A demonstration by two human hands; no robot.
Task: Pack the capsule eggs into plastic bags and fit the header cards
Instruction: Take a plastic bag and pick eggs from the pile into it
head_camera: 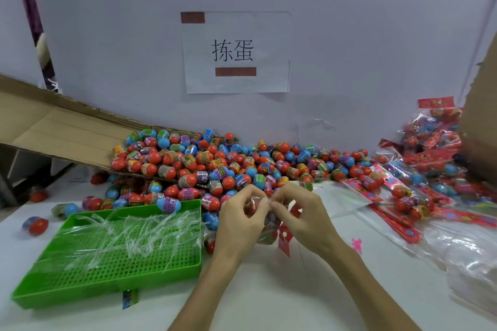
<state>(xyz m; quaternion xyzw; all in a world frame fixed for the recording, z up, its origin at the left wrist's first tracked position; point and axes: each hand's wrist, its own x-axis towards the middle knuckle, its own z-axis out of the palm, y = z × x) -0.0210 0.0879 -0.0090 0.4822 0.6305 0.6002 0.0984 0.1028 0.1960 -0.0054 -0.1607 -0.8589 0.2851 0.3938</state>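
A big heap of capsule eggs point(215, 161), red, blue and other colours, lies across the white table in front of me. My left hand point(242, 220) and my right hand point(301, 212) meet at the middle, fingertips pinching the top of a clear plastic bag point(269, 231) that holds eggs. A red header card point(285, 239) hangs at the bag, below my right hand. More red header cards point(395, 220) lie to the right. Filled bags with cards point(430, 148) pile up at the far right.
A green perforated tray point(113, 271) holding clear plastic strips sits at the left front. An open cardboard box point(59, 129) tips eggs out at the left. Empty clear bags point(462, 250) lie at the right. Loose eggs point(36, 224) lie left of the tray. A paper sign point(236, 52) hangs on the wall.
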